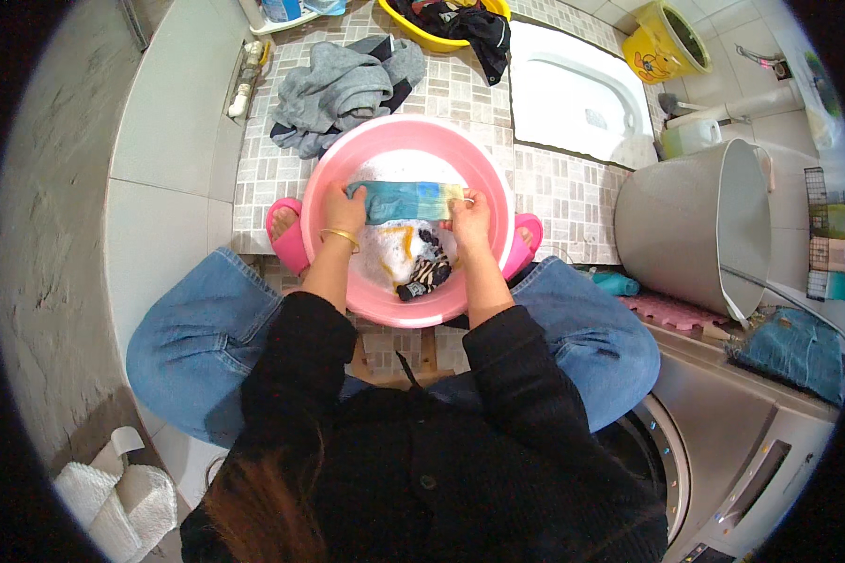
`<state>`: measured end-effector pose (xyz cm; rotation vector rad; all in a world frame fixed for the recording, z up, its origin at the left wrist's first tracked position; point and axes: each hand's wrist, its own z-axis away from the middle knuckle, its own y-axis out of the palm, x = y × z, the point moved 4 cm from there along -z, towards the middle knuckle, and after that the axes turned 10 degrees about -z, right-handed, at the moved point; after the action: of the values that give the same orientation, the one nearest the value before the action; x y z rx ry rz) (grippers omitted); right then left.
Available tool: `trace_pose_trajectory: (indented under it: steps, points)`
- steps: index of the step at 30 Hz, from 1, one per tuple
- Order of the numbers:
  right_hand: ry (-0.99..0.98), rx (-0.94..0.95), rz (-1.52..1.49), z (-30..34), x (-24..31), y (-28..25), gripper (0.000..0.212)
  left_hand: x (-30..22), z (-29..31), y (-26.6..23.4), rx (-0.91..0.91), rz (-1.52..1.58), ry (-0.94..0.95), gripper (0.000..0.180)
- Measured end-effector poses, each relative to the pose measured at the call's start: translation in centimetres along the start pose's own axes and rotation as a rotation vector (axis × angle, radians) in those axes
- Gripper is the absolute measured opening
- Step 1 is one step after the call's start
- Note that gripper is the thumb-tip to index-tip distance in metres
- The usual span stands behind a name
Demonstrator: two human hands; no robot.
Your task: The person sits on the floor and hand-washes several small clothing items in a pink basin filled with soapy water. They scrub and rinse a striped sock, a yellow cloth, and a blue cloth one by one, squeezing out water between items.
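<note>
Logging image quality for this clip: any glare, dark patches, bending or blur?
Head view: edges bow, as at the left tiled wall, and corners go black; head view: the squat toilet and suds are bright, with little detail; head view: the black top is dark, folds hard to read; head view: left hand, right hand and blue-green cloth look fairly sharp.

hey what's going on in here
A person sits at a pink basin with white suds in it. The left hand and right hand hold opposite ends of a teal-and-yellow cloth, spread out between them over the basin. A black striped piece of fabric lies in the suds, nearer the person. Beyond the basin, grey clothes lie on the tiled floor.
</note>
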<state>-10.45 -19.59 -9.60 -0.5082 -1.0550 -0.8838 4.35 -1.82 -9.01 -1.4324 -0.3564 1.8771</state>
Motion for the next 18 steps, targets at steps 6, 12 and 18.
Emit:
trace_pose_trajectory:
  steps: [6,12,18]
  points:
    - [-0.447,-0.016,1.061,1.8,1.4,1.9,0.047,-2.2,0.8,2.4,0.001,-0.751,0.216,0.052]
    - [-0.325,0.36,1.213,2.0,-2.2,4.6,0.06,-1.5,2.1,6.0,0.072,-0.953,0.235,0.052]
    - [-0.181,0.023,0.792,-1.1,-1.8,1.8,0.066,-1.7,2.0,3.9,-0.048,-0.702,-0.058,0.051]
